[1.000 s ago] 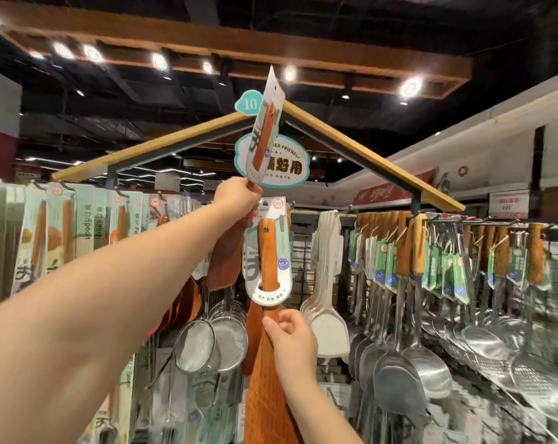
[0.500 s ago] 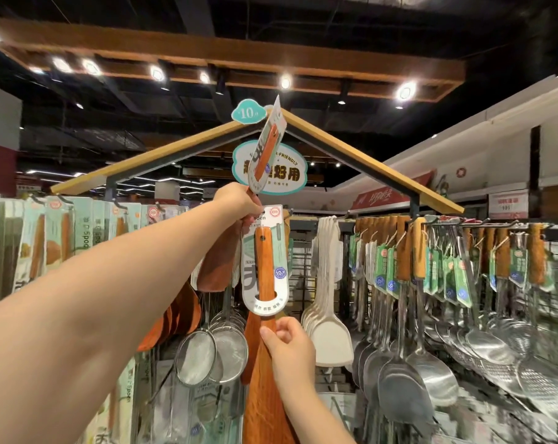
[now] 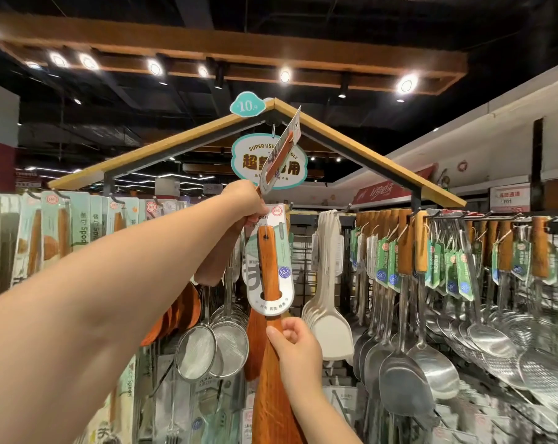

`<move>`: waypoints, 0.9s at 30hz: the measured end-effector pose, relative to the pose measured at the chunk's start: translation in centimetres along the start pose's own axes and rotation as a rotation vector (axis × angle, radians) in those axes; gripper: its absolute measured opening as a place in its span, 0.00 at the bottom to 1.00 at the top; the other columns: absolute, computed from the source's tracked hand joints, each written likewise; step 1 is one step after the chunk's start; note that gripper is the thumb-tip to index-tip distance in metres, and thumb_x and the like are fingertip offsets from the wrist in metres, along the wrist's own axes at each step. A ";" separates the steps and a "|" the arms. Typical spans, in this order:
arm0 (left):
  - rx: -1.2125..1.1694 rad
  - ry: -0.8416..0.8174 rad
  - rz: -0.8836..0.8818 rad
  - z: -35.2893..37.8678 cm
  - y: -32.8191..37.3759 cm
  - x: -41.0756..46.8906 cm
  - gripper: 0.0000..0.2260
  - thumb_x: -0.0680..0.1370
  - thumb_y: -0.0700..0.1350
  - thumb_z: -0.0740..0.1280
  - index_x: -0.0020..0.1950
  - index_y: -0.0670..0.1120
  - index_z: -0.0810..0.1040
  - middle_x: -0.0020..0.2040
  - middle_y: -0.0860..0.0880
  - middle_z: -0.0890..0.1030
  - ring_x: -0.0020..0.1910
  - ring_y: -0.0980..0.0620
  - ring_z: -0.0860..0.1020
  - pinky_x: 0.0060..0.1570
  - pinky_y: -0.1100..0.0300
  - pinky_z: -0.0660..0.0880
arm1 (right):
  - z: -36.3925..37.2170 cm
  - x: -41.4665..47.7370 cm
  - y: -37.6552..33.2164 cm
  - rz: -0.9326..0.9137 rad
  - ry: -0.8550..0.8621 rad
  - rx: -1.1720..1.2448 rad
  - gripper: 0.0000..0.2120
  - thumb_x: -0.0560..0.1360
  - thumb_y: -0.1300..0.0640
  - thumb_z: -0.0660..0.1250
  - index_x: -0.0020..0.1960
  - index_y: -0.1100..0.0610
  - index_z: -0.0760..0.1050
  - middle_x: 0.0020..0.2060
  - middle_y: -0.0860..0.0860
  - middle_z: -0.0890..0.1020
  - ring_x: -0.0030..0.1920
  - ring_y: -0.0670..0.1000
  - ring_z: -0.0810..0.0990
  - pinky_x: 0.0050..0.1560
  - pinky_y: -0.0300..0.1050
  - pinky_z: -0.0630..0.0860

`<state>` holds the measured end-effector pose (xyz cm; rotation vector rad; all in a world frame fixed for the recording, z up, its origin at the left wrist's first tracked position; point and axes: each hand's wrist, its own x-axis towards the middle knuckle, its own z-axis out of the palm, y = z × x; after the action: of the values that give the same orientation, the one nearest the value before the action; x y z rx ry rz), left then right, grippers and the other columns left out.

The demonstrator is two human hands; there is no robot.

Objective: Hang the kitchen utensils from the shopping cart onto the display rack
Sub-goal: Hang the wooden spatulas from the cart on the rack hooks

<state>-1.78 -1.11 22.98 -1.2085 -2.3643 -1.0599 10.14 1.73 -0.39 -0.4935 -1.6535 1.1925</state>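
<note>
Gripping a spatula (image 3: 268,261) under its card (image 3: 285,251), the right hand (image 3: 298,346) holds it up at the rack (image 3: 380,161), card top beside the left hand (image 3: 247,200), which clasps a second spatula (image 3: 282,152). If the card hole misses the hidden hook, it may fall.

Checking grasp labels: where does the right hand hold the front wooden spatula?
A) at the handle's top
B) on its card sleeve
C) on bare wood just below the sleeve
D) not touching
C: the right hand grips the wooden spatula on bare wood just under its card sleeve.
</note>
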 end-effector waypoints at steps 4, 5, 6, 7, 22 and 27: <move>0.041 0.016 0.043 0.2 -0.5 -0.4 0.06 0.74 0.47 0.69 0.47 0.46 0.78 0.41 0.48 0.82 0.38 0.51 0.81 0.41 0.59 0.79 | 0.1 0.0 0.2 0.005 -0.009 -0.008 0.05 0.74 0.57 0.69 0.41 0.52 0.73 0.33 0.46 0.72 0.36 0.45 0.70 0.39 0.38 0.68; 0.043 0.020 0.060 0.3 -0.6 -0.4 0.06 0.74 0.47 0.69 0.47 0.46 0.78 0.43 0.47 0.83 0.41 0.50 0.82 0.44 0.57 0.80 | 0.1 0.0 0.3 0.005 -0.007 -0.013 0.05 0.73 0.57 0.69 0.41 0.52 0.73 0.32 0.46 0.72 0.36 0.45 0.71 0.39 0.38 0.68; 0.046 0.029 0.082 0.4 -0.7 -0.6 0.05 0.74 0.46 0.69 0.48 0.45 0.79 0.44 0.47 0.83 0.43 0.49 0.83 0.47 0.55 0.80 | 0.1 0.0 0.4 0.005 -0.007 -0.018 0.05 0.73 0.57 0.69 0.41 0.53 0.73 0.32 0.46 0.72 0.35 0.45 0.70 0.39 0.38 0.68; 0.051 0.043 0.106 0.5 -0.8 -0.6 0.05 0.74 0.45 0.69 0.48 0.45 0.79 0.46 0.46 0.83 0.44 0.48 0.82 0.49 0.53 0.80 | 0.0 -0.1 0.5 0.006 -0.008 -0.019 0.05 0.73 0.57 0.69 0.41 0.53 0.73 0.32 0.46 0.71 0.35 0.45 0.70 0.38 0.38 0.68; -0.105 0.118 0.096 -2.0 -2.4 0.5 0.03 0.74 0.42 0.69 0.41 0.45 0.77 0.33 0.50 0.78 0.30 0.53 0.76 0.39 0.58 0.79 | 1.6 0.8 -0.7 -0.058 0.002 -0.035 0.06 0.72 0.56 0.70 0.39 0.54 0.74 0.28 0.45 0.70 0.33 0.45 0.68 0.39 0.42 0.67; 0.002 0.139 0.114 -1.2 -1.9 0.9 0.02 0.75 0.44 0.67 0.45 0.46 0.77 0.41 0.47 0.80 0.41 0.49 0.79 0.48 0.54 0.79 | 1.8 1.5 -0.2 -0.032 0.010 -0.024 0.06 0.72 0.55 0.70 0.38 0.52 0.74 0.29 0.46 0.71 0.33 0.45 0.69 0.40 0.43 0.68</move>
<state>-3.89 -2.18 23.37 -1.2117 -2.1654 -1.0680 7.96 1.92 0.44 -0.4856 -1.6628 1.1466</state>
